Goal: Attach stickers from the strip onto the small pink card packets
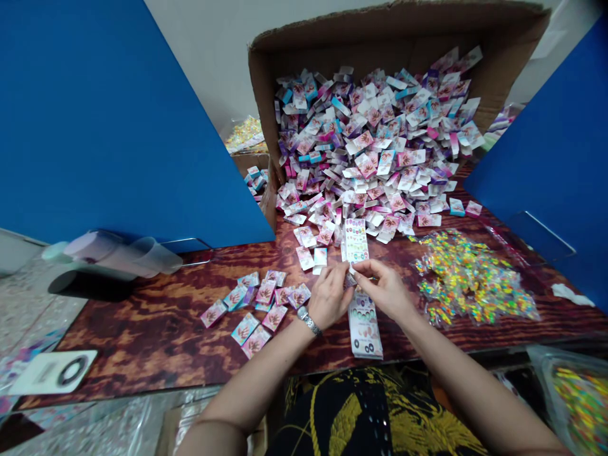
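My left hand [329,294] and my right hand [386,288] meet over the dark wooden table [156,329], both pinching the lower edge of a white sticker sheet [356,240] that stands up between the fingers. A wristwatch [310,321] sits on my left wrist. Under my hands lies a stack of similar printed sheets [365,329]. A small group of pink and teal packets [259,304] lies to the left of my left hand.
A large cardboard box [332,38] on its side spills several small pink and white packets [370,145] onto the table. A heap of clear bags with coloured bits [470,278] lies at right. Blue panels [104,120] stand on both sides. A tape roll [71,370] lies near left.
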`<state>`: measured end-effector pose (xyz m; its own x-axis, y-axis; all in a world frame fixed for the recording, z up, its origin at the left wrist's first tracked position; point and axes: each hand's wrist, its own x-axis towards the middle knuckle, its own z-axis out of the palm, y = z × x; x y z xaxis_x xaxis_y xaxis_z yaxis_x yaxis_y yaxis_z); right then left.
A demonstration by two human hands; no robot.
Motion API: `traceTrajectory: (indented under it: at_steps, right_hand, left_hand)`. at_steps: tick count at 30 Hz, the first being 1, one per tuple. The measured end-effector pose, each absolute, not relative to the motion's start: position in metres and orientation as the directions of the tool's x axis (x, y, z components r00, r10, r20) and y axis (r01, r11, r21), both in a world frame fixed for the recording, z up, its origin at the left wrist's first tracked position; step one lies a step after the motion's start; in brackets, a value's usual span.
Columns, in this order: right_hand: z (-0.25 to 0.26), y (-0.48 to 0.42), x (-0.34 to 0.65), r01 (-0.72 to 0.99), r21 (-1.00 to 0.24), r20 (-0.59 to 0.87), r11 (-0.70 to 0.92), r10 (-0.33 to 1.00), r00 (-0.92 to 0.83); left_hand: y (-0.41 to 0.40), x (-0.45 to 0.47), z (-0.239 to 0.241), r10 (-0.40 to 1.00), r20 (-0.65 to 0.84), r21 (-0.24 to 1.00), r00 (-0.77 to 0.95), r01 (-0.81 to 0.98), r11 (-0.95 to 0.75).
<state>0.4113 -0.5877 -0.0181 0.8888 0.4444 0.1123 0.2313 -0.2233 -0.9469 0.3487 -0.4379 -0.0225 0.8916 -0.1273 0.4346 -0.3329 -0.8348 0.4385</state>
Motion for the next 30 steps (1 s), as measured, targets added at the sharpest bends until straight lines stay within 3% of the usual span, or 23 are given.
traceTrajectory:
  at_steps: [9,13,20,22,26,30]
  right_hand:
    - [-0.003,-0.586,0.404,0.451,-0.800,0.273,-0.396,0.428,0.861]
    - [-0.005,-0.584,0.391,0.590,-0.708,0.423,-0.388,0.435,0.795]
    - [-0.029,-0.582,0.378,0.700,-0.599,0.594,-0.389,0.369,0.715]
    - [-0.031,-0.581,0.377,0.708,-0.597,0.594,-0.378,0.385,0.706]
    - [-0.028,-0.578,0.372,0.600,-0.707,0.468,-0.374,0.390,0.793]
    - [-0.030,-0.578,0.369,0.639,-0.679,0.472,-0.361,0.451,0.757]
  left_hand:
    - [-0.440,0.349,-0.032,-0.104,0.474,0.414,0.874,-0.326,-0.850]
    - [-0.443,0.349,-0.029,-0.100,0.525,0.330,0.845,-0.311,-0.891]
    - [-0.445,0.346,-0.028,-0.093,0.514,0.322,0.853,-0.292,-0.900]
    - [-0.444,0.345,-0.028,-0.093,0.514,0.331,0.853,-0.297,-0.896]
    - [-0.444,0.343,-0.026,-0.100,0.516,0.354,0.851,-0.318,-0.880]
    - [-0.444,0.338,-0.025,-0.096,0.533,0.351,0.841,-0.323,-0.879]
